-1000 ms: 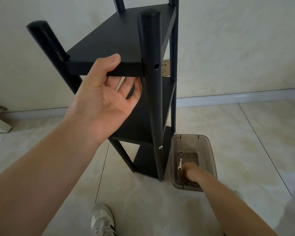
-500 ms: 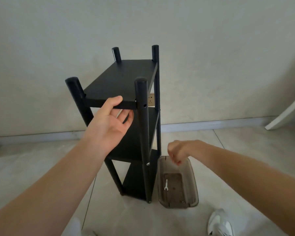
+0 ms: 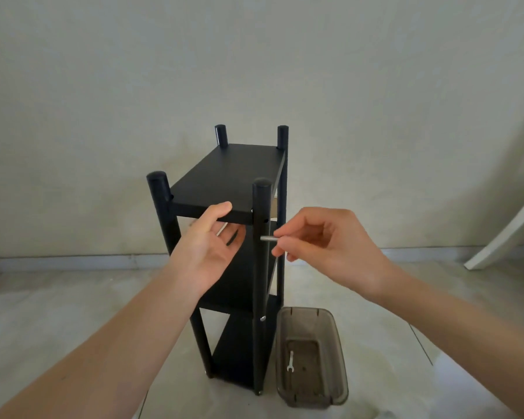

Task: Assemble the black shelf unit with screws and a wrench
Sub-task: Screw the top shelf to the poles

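Observation:
A tall black shelf unit stands upright on the floor near the wall, with four round posts. My left hand grips the front edge of the top shelf board, thumb on top and fingers underneath. My right hand pinches a silver screw, whose tip points left at the front right post, just below an empty hole in that post. A screw head shows lower on the same post. A small white wrench lies in the tray.
A translucent brown plastic tray sits on the tiled floor right of the shelf's foot. A white chair leg leans at the right edge. The wall and its skirting run close behind the shelf.
My right hand left the tray and rose with a screw, bringing it to the front right post. My head pulled back, so the shelf looks smaller. My left hand kept its hold.

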